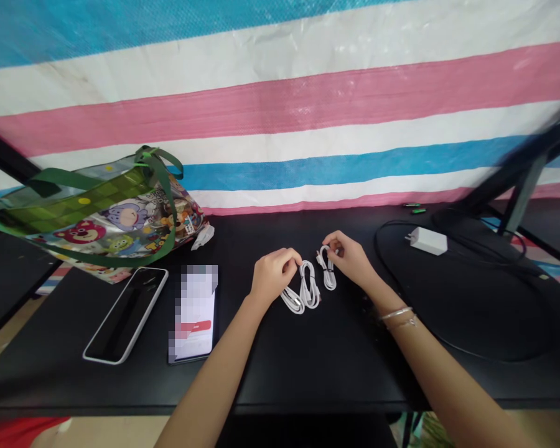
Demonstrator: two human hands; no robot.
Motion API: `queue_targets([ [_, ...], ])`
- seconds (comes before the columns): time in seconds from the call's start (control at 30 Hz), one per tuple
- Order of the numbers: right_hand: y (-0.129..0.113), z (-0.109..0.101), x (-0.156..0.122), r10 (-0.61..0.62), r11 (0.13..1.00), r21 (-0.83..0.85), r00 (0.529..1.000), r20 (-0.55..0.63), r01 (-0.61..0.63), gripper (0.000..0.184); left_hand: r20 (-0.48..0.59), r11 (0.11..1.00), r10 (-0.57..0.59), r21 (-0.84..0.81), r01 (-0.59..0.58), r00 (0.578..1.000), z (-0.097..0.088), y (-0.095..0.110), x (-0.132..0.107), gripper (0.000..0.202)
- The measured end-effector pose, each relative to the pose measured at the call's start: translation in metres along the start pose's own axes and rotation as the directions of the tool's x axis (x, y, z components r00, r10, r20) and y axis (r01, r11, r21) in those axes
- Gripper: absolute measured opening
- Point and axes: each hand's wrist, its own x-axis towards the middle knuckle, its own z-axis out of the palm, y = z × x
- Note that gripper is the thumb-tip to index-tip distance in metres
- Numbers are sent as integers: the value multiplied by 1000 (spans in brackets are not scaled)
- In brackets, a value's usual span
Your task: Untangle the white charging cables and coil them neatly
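1. Three coiled white cables (pixel 314 290) lie at my fingertips: left coil (pixel 295 305) and middle coil (pixel 310 303) crowded together, right coil (pixel 330 281) just apart.
2. My left hand (pixel 274 274) curls beside the left coil, my right hand (pixel 349 256) bends at the right coil's top; I can't tell whether either grips.
3. Tugging one crowded coil could drag its neighbour.
4. Left of my left hand lie a lit phone (pixel 200 311) and a dark phone (pixel 128 317); a sweeping forearm (pixel 226 364) could nudge the lit one.
5. Right of my right hand, a black cord (pixel 494 360) could snag my bracelet (pixel 398 313).
6. Beyond, leftward, stands a clear bag (pixel 121 224).
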Motion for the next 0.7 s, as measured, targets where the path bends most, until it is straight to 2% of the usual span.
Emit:
queue_targets([
  [0.1,1,1,2,-23,986,165,999,-28,27,8,9,1000,6,-17,-6,1000,2,-1,0,27],
  [0.23,0,0,3,-10,912,407,996,-93,48,19,-14,997,25,-78,-26,1000,4,-4,1,27],
  [0.3,-2,0,2,55,842,539,991,-120,18,25,-71,994,43,-94,-49,997,3,-5,2,28],
  [0.4,-6,3,0,187,711,700,978,-88,-73,33,-153,990,90,-96,-105,984,2,-4,3,28],
  [0.53,-13,12,-4,243,604,787,970,-27,-129,37,-199,980,154,-97,-176,968,3,2,2,23],
  [0.7,-22,20,-9,291,562,810,957,-4,-168,39,-97,971,188,-132,-200,977,6,8,0,14],
])
